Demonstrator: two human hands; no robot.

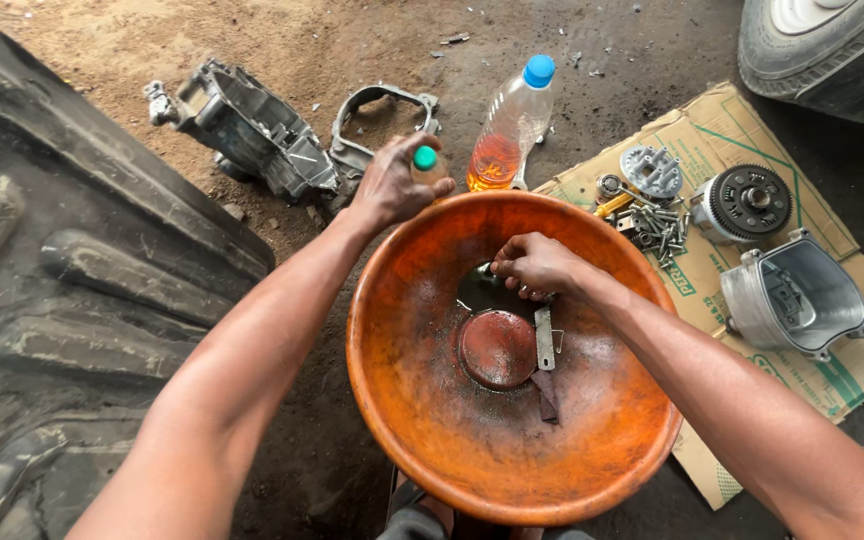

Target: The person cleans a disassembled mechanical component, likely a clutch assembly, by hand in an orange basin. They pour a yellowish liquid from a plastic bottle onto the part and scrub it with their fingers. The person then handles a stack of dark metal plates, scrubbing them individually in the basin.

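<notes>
- Left hand point(389, 185) grips a small green-capped bottle point(428, 165) just beyond the orange basin's point(402, 400) far rim.
- Right hand point(537, 265), nearer, clenches a dark part inside the basin, far side.

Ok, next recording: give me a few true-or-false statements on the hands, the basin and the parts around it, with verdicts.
1. The left hand grips a small green-capped bottle. True.
2. The right hand rests on the cardboard. False: it is inside the orange basin.
3. The blue-capped bottle holds orange liquid. True.
4. The basin is empty. False: a flat metal strip lies inside.
5. Bolts lie on the cardboard. True.
</notes>
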